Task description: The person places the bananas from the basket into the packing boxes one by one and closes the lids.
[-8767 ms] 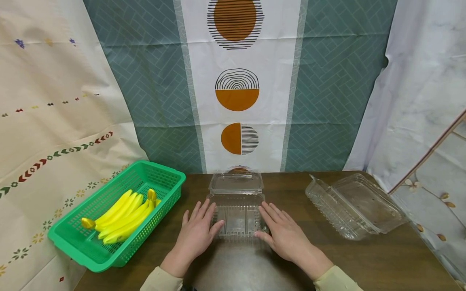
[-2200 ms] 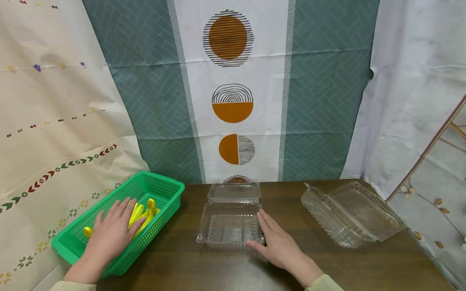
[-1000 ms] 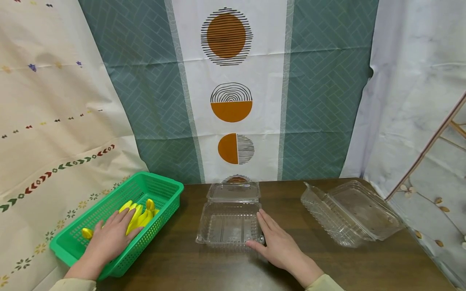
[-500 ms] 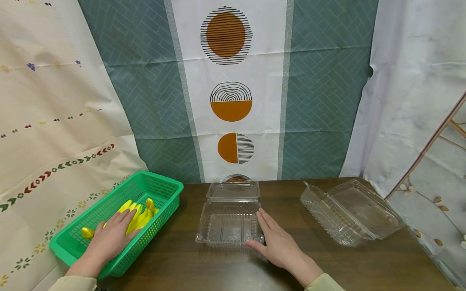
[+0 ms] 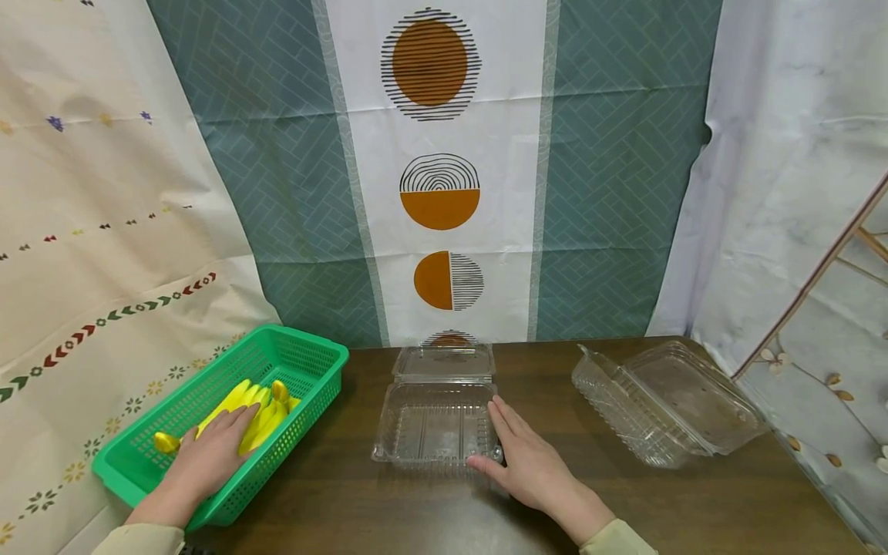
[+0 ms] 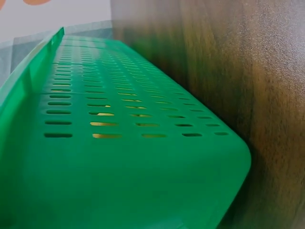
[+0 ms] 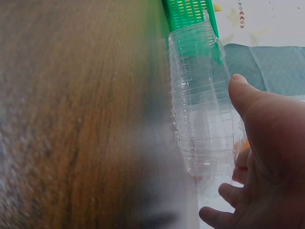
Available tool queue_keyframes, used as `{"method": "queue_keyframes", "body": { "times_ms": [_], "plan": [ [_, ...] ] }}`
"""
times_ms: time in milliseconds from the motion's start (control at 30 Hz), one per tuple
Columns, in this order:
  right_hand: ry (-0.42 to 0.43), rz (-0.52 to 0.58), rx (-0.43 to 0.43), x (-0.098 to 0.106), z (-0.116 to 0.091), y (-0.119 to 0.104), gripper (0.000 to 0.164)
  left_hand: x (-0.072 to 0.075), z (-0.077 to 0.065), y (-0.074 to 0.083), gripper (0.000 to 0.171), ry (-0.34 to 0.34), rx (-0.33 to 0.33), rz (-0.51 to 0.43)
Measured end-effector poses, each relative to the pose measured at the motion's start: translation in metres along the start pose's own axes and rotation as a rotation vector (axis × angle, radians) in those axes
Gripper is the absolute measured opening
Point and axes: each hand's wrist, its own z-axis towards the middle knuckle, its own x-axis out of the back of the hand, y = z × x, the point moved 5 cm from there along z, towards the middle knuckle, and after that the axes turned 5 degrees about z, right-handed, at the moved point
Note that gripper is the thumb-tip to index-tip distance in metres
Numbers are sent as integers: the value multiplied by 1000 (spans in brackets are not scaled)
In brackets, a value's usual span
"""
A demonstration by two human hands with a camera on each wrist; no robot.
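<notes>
In the head view my left hand reaches into a green basket and grips yellow bananas, its fingers bent down over them and its thumb partly hidden. The left wrist view shows only the outside of the basket wall, with yellow behind the slots. My right hand rests against the right side of a clear plastic clamshell box, its fingers straight and its thumb at the front corner. The box's lid is tipped back. In the right wrist view the hand lies along the box rim.
A second clear clamshell box stands with its lid open at the right of the brown wooden table. Patterned cloths hang behind and on both sides.
Both hands lay at the clear box earlier; the left has since gone left into the basket. In the last second its fingers sink among the bananas, which shift slightly. The right hand stays put.
</notes>
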Motion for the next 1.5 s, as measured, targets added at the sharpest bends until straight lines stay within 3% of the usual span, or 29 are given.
{"method": "queue_keyframes", "body": {
  "times_ms": [733, 1100, 1500],
  "plan": [
    [0, -5, 0, -1, 1, 2, 101, -9, -2, -4, 62, -31, 3, -26],
    [-5, 3, -3, 0, 1, 1, 101, -9, 0, -3, 57, -95, -3, -11],
    [2, 0, 7, 0, 1, 2, 101, -8, 1, -2, 57, -74, -18, 30]
  ]
}}
